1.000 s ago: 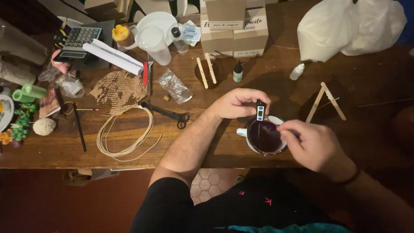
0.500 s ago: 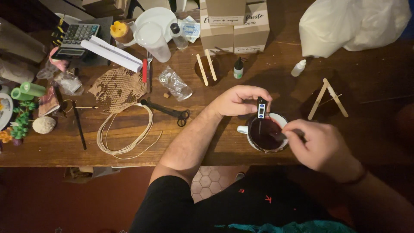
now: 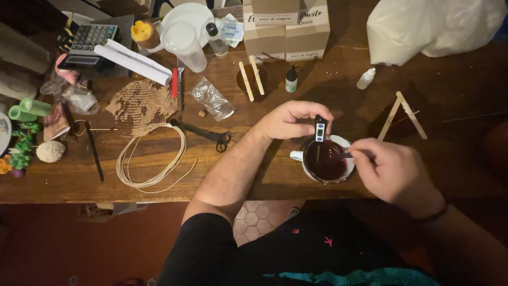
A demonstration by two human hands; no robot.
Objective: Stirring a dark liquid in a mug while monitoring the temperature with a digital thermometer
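Observation:
A white enamel mug (image 3: 297,155) full of dark red-brown liquid (image 3: 325,160) stands near the front edge of the wooden table (image 3: 222,175). My left hand (image 3: 288,121) pinches a small black digital thermometer (image 3: 320,128) upright, its probe dipped in the liquid. My right hand (image 3: 394,170) sits at the mug's right rim and grips a thin stirring stick (image 3: 350,154) that reaches into the liquid.
Black scissors (image 3: 203,132) and a coil of pale cord (image 3: 153,159) lie left of my forearm. Cardboard boxes (image 3: 288,26), a small dropper bottle (image 3: 291,79), wooden sticks (image 3: 251,79), a calculator (image 3: 87,45) and a white plastic bag (image 3: 428,26) fill the back. A stick frame (image 3: 400,114) lies right.
Both hands stay at the mug; my right hand has shifted slightly with the stirring stick. The thermometer remains held in the liquid.

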